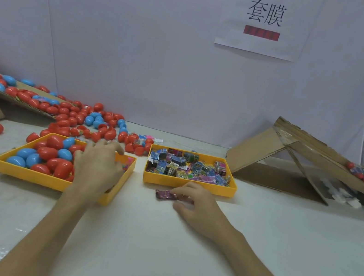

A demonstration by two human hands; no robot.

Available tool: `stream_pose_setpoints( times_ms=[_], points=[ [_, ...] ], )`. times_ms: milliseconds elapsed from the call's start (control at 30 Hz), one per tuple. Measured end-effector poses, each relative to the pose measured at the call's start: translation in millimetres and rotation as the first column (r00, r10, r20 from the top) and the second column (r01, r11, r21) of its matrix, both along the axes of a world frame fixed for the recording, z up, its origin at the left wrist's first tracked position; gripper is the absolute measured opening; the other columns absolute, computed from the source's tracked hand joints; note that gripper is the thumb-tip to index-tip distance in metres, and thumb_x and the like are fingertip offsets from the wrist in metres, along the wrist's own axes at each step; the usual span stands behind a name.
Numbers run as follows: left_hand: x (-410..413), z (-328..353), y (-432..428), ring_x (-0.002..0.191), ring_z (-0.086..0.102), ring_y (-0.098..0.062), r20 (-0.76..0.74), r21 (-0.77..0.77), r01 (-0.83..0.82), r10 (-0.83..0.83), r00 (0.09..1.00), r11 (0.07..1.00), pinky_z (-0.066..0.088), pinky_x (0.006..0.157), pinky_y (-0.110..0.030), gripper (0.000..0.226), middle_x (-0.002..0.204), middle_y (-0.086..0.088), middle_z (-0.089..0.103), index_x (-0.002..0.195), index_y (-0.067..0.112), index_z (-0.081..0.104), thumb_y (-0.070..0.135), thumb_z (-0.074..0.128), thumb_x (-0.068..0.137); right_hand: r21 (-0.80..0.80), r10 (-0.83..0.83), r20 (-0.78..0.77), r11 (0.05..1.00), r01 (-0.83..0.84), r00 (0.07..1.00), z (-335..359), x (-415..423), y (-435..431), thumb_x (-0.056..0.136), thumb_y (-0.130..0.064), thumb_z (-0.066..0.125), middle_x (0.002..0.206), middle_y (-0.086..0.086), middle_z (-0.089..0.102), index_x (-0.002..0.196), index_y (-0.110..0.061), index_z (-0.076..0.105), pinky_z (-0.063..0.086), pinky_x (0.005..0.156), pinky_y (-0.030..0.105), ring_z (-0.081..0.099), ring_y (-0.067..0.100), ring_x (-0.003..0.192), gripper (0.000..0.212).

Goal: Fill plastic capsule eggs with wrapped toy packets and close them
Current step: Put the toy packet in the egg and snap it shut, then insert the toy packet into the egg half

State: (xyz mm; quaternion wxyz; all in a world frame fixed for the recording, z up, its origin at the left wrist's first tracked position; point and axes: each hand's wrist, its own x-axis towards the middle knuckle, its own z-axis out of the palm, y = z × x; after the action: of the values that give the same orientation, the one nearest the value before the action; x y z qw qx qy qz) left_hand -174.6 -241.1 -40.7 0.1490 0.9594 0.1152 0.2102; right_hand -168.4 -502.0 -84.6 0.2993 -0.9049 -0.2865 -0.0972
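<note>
Our right hand [198,206] pinches one end of a purple packet [164,194] lying crosswise on the table [155,255] just before the packet tray [187,185], free end pointing toward our left hand [98,167], spread over the egg tray [24,171], its grip hidden from us.

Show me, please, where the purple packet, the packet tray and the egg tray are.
purple packet [163,194]: head view, on its free left end.
packet tray [188,184]: head view, on its yellow front wall.
egg tray [31,175]: head view, on its yellow front wall.
</note>
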Motion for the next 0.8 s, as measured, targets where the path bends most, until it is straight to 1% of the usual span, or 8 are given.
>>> stream_pose_setpoints(
  times_ms=[100,233,367,433,533,633,733,800],
  points=[
    [0.0,3.5,10.6,0.127,0.048,-0.028,-0.143,0.003,-0.041,0.041,0.989,0.999,0.049,0.098,-0.045,0.039,0.137,-0.006,0.054,0.129,0.028,0.061,0.035,0.071,0.092,0.004,-0.025,0.030,1.000,0.025,0.999,-3.0,0.6,2.2,0.093,-0.023,0.069,0.107,-0.011,0.058,0.118,-0.020,0.073,0.041,0.095,0.021,0.052,0.007,0.106,0.025],
    [-3.3,8.0,15.0,0.122,0.052,-0.025,-0.296,0.060,0.000,0.017,0.955,0.998,0.054,0.091,-0.040,0.037,0.138,-0.004,0.054,0.131,0.030,0.058,0.035,0.065,0.096,0.038,-0.023,0.063,0.999,0.020,0.998,-4.0,0.7,2.2,0.090,-0.018,0.070,0.101,-0.012,0.062,0.100,-0.020,0.075,0.041,0.086,0.014,0.054,0.004,0.097,0.011],
    [-8.9,11.1,18.3,0.118,0.054,-0.022,-0.344,0.047,0.066,-0.046,0.938,0.997,0.056,0.088,-0.038,0.036,0.138,-0.001,0.055,0.133,0.032,0.054,0.030,0.062,0.098,0.018,-0.005,0.116,1.000,0.003,0.993,-4.8,0.4,1.4,0.090,-0.015,0.069,0.098,-0.010,0.070,0.095,-0.018,0.074,0.047,0.088,0.023,0.059,0.006,0.095,0.008],
    [-10.8,8.9,20.2,0.109,0.057,-0.019,-0.348,0.013,0.096,-0.085,0.934,0.995,0.059,0.083,-0.035,0.038,0.132,0.000,0.059,0.130,0.031,0.055,0.023,0.067,0.095,0.014,-0.001,0.136,1.000,-0.001,0.991,-4.9,-0.5,2.8,0.091,-0.014,0.067,0.097,-0.008,0.070,0.094,-0.017,0.074,0.049,0.086,0.026,0.060,0.008,0.093,0.007],
    [-11.2,2.4,19.8,0.092,0.063,-0.018,-0.250,-0.156,0.094,-0.132,0.959,0.983,0.061,0.076,-0.036,0.033,0.113,-0.002,0.064,0.119,0.026,0.062,0.007,0.066,0.093,0.030,0.014,0.143,0.999,-0.019,0.990,-3.8,-2.5,5.1,0.094,-0.014,0.064,0.092,-0.008,0.067,0.093,-0.017,0.069,0.050,0.079,0.028,0.058,0.006,0.086,0.007],
    [-8.7,0.7,15.9,0.072,0.063,-0.018,-0.003,-0.305,0.076,-0.081,0.997,0.949,0.057,0.059,-0.034,0.022,0.092,-0.005,0.065,0.105,0.019,0.066,0.003,0.053,0.099,0.030,0.008,0.107,1.000,-0.011,0.994,-4.0,-2.8,5.6,0.097,-0.016,0.058,0.091,-0.010,0.063,0.094,-0.023,0.062,0.050,0.077,0.032,0.056,0.007,0.086,0.009],
    [-10.8,4.7,3.9,0.056,0.056,-0.014,0.222,-0.256,0.148,-0.091,0.971,0.955,0.038,0.045,-0.024,0.029,0.067,0.000,0.059,0.084,0.019,0.063,0.001,0.044,0.098,0.057,-0.011,0.078,0.998,0.007,0.997,-4.9,-2.3,6.1,0.098,-0.015,0.056,0.092,-0.008,0.063,0.096,-0.023,0.058,0.050,0.079,0.034,0.057,0.010,0.089,0.009],
    [-17.3,5.3,-7.9,0.051,0.051,-0.011,0.330,-0.163,0.293,-0.228,0.916,0.942,0.036,0.045,-0.028,0.028,0.057,0.004,0.054,0.076,0.022,0.057,0.004,0.048,0.096,0.078,-0.007,0.077,0.997,0.001,0.997,-4.6,-1.9,6.3,0.097,-0.014,0.056,0.091,-0.007,0.064,0.095,-0.023,0.057,0.050,0.079,0.032,0.058,0.009,0.088,0.010]
  ],
)
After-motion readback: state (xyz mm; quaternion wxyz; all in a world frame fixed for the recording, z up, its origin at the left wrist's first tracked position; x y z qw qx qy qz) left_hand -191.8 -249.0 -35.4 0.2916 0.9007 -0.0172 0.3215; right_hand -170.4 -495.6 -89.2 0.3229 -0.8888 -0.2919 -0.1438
